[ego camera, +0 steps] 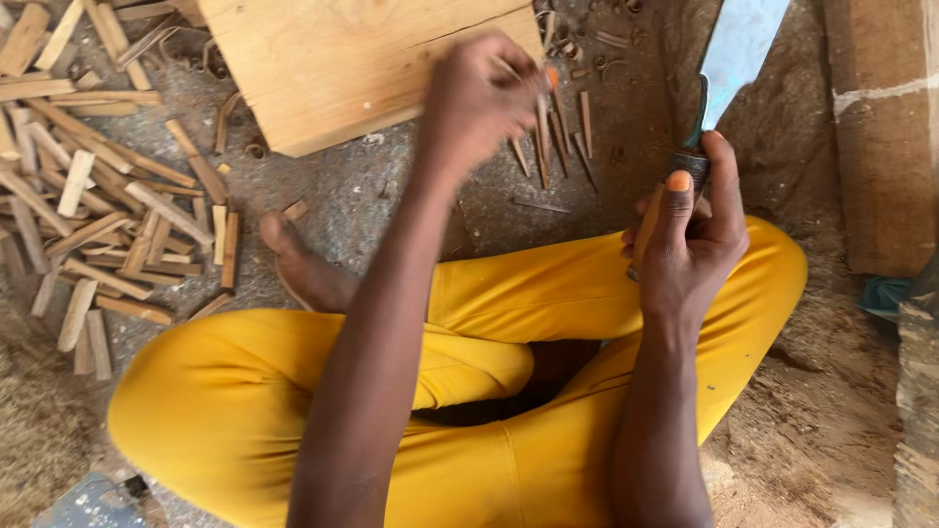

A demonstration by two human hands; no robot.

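A person sits cross-legged on a grey, gritty dirt floor (pixel 391 196), in bright yellow trousers (pixel 245 391), with one bare foot (pixel 303 269) showing beside the knee.

The right hand (pixel 690 244) is closed around the dark handle of a broad-bladed steel knife (pixel 734 54); the blade points away from the body, up toward the far edge of the floor, and the thumb lies along the handle. A pale wooden piece seems to sit in the same grip beside the handle, though it is too hidden to be sure.

The left hand (pixel 479 103) reaches forward, fingers curled narrowly and pinching a thin light wooden sliver (pixel 543 122). It is blurred, so the exact hold cannot be told. The hand is over the near right corner of a flat pale wooden board (pixel 333 59) that lies on the floor at the far middle.

Just right of that hand, a small cluster of thin wooden slivers (pixel 572 142) lies on the floor, near the board's corner and apart from the knife.

Toward the left edge of the floor, a large scatter of short split wooden sticks (pixel 108 205) spreads out, well apart from both hands. Curled shavings lie around the board. At the right edge stands a rough brown wooden beam (pixel 885 137).
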